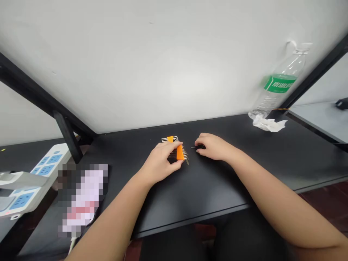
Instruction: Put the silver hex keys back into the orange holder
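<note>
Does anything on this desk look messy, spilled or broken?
Only a crumpled white paper tissue looks stray, lying loose by the base of a green-labelled transparent plastic bottle. I can make out no spill or damage.

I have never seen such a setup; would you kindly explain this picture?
No machine here: these are a person's two bare hands, seen by a camera worn on the head, looking forward and down. The left hand holds an orange holder of bent metal keys. The right hand pinches a small dark piece with a thin shaft, too unclear to name. On the black table, at the back right, are a clear bottle with a green label and crumpled white tissue. A power strip shows at far left.
</note>
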The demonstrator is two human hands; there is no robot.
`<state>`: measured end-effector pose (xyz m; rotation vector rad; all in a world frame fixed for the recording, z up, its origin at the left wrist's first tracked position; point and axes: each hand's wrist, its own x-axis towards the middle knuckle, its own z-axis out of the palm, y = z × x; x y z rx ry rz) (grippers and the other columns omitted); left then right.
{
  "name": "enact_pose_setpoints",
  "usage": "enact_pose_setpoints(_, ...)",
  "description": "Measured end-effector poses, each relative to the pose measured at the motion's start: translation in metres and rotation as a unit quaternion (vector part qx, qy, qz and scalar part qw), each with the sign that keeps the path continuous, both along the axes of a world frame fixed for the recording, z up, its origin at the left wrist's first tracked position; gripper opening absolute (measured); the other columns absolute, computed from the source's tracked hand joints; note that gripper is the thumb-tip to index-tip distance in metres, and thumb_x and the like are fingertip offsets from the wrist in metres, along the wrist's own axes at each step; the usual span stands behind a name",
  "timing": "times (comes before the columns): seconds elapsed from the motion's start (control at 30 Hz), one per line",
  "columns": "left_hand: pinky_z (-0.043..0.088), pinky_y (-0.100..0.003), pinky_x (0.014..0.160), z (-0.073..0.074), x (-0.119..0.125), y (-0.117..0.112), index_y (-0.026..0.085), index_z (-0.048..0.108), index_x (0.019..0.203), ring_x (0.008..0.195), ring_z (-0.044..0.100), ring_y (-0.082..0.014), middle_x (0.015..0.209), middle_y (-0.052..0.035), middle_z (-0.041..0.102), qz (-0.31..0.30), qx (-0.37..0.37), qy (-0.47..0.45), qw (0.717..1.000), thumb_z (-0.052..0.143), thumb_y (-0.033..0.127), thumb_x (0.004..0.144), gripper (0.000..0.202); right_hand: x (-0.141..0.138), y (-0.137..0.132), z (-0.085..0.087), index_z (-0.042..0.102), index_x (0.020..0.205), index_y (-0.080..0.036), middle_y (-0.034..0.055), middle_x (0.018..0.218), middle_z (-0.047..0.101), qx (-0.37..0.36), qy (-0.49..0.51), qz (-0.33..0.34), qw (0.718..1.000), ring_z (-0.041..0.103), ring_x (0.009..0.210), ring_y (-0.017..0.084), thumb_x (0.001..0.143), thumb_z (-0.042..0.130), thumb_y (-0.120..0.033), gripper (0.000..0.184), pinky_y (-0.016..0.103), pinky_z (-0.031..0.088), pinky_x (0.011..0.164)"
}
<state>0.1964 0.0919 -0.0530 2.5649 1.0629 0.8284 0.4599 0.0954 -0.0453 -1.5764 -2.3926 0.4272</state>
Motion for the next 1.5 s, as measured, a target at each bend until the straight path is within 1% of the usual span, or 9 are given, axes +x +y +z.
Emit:
enact_pose_setpoints(0.17,0.057,-0.041,0.102,-0.002,0.0,0.001,0.025,0.061,0.135,0.116,0.068,-0.0252,0.131,-0.0052,0.071,-0.002,-0.011,-0.001,1.0,0.068,0.024,0.083,0.052,-0.011,-0.003,-0.003,0.069,0.087,-0.018,0.0083,0.1,0.068,-0.006,-0.126,-0.028,0.992,0.062,0.081,0.019,0.087,0.059,-0.014,0.011,0.028,0.04,0.064)
enact_pose_setpoints(0.27,0.057,-0.042,0.103,-0.003,0.001,0.002,0.025,0.058,0.137,0.12,0.066,-0.0256,0.134,-0.0049,0.069,-0.001,-0.025,-0.004,1.0,0.066,0.022,0.083,0.055,-0.016,-0.008,-0.002,0.065,0.081,-0.018,0.0085,0.093,0.068,0.012,-0.148,-0.026,0.989,0.06,0.075,0.019,0.082,0.059,-0.014,0.007,0.028,0.035,0.059)
enact_pose_setpoints(0.33,0.058,-0.041,0.102,-0.003,0.001,0.002,0.025,0.056,0.138,0.119,0.068,-0.0251,0.133,-0.005,0.069,-0.002,-0.041,-0.013,0.999,0.066,0.022,0.083,0.057,-0.016,-0.011,0.0,0.062,0.078,-0.018,0.0066,0.089,0.067,0.028,-0.112,-0.01,0.993,0.058,0.072,0.017,0.08,0.059,-0.014,0.006,0.027,0.033,0.059)
enact_pose_setpoints(0.43,0.058,-0.04,0.1,-0.003,0.002,0.002,0.025,0.056,0.136,0.116,0.069,-0.0243,0.131,-0.0058,0.07,-0.004,-0.048,-0.024,0.999,0.067,0.021,0.082,0.055,-0.015,-0.015,0.006,0.058,0.079,-0.02,0.0007,0.079,0.065,0.018,0.031,0.032,0.999,0.055,0.067,0.013,0.08,0.059,-0.014,0.006,0.025,0.036,0.061)
enact_pose_setpoints(0.6,0.056,-0.04,0.101,0.0,0.003,-0.001,0.024,0.06,0.128,0.109,0.07,-0.023,0.128,-0.0057,0.07,-0.007,-0.021,-0.014,1.0,0.068,0.02,0.083,0.046,-0.019,-0.02,0.011,0.057,0.08,-0.02,-0.0044,0.071,0.06,0.005,0.237,0.073,0.969,0.051,0.062,0.01,0.08,0.059,-0.014,0.007,0.021,0.041,0.063)
enact_pose_setpoints(0.93,0.055,-0.04,0.097,0.003,0.005,-0.003,0.024,0.062,0.126,0.103,0.068,-0.0217,0.123,-0.0051,0.071,-0.011,-0.015,-0.005,1.0,0.07,0.021,0.083,0.044,-0.018,-0.022,0.011,0.064,0.08,-0.018,-0.0041,0.07,0.061,-0.005,0.28,0.069,0.958,0.052,0.061,0.008,0.08,0.062,-0.015,0.004,0.021,0.043,0.061)
enact_pose_setpoints(1.07,0.054,-0.04,0.097,0.002,0.005,-0.002,0.024,0.062,0.125,0.104,0.068,-0.0227,0.122,-0.0058,0.07,-0.012,-0.007,0.005,1.0,0.07,0.021,0.083,0.043,-0.017,-0.024,0.014,0.063,0.08,-0.018,-0.004,0.068,0.061,-0.077,0.304,0.042,0.949,0.055,0.055,0.008,0.08,0.061,-0.016,0.003,0.02,0.045,0.054)
enact_pose_setpoints(1.23,0.055,-0.039,0.094,0.001,0.005,-0.002,0.024,0.062,0.126,0.098,0.068,-0.0214,0.119,-0.0054,0.07,-0.017,-0.017,0.006,1.0,0.07,0.021,0.083,0.044,-0.016,-0.023,0.015,0.064,0.083,-0.019,-0.004,0.061,0.059,-0.182,0.358,-0.002,0.916,0.056,0.045,0.01,0.08,0.061,-0.019,0.005,0.021,0.047,0.042)
enact_pose_setpoints(1.5,0.055,-0.038,0.095,0.0,0.005,-0.001,0.023,0.062,0.125,0.099,0.068,-0.0216,0.117,-0.0047,0.071,-0.016,-0.01,0.002,1.0,0.071,0.022,0.082,0.043,-0.018,-0.021,0.012,0.064,0.083,-0.018,-0.0033,0.056,0.06,-0.213,0.384,-0.004,0.899,0.058,0.044,0.012,0.077,0.06,-0.014,0.008,0.021,0.05,0.04)
